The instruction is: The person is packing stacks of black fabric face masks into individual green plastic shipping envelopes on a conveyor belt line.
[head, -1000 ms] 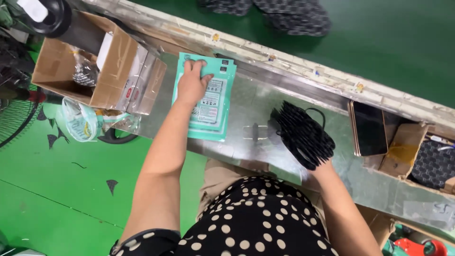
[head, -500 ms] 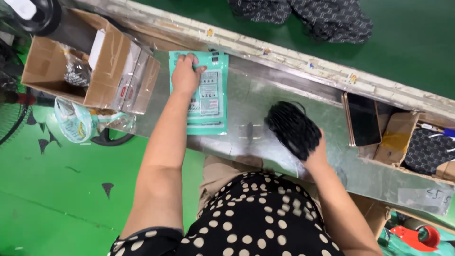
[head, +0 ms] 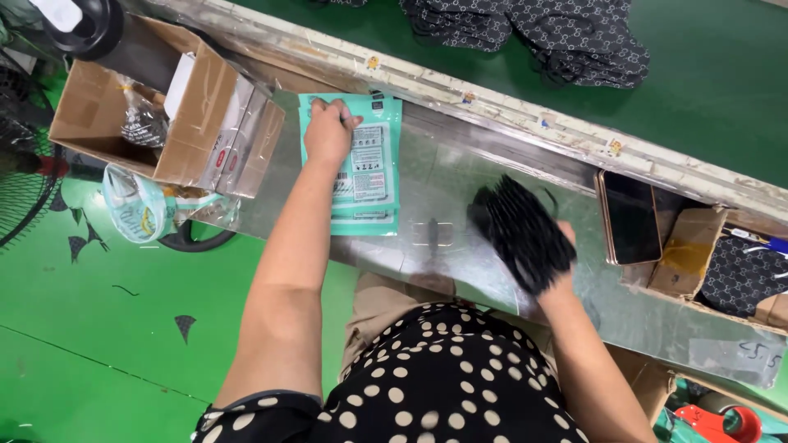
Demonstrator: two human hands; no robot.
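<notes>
Your left hand [head: 327,131] presses flat on the teal pouches [head: 361,168]; your right hand [head: 558,262] grips black masks [head: 519,234]. Squeeze loosely and they could spill.

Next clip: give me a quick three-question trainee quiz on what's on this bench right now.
1. True or false: the left hand rests on the teal pouches.
2. What does the right hand hold: A) a phone, B) a black stack of masks, C) tape?
3. Where does the phone lie relative to the black stack?

Key: 1 true. 2 B. 3 To its right on the metal bench, apart from it, beside a cardboard box.
</notes>
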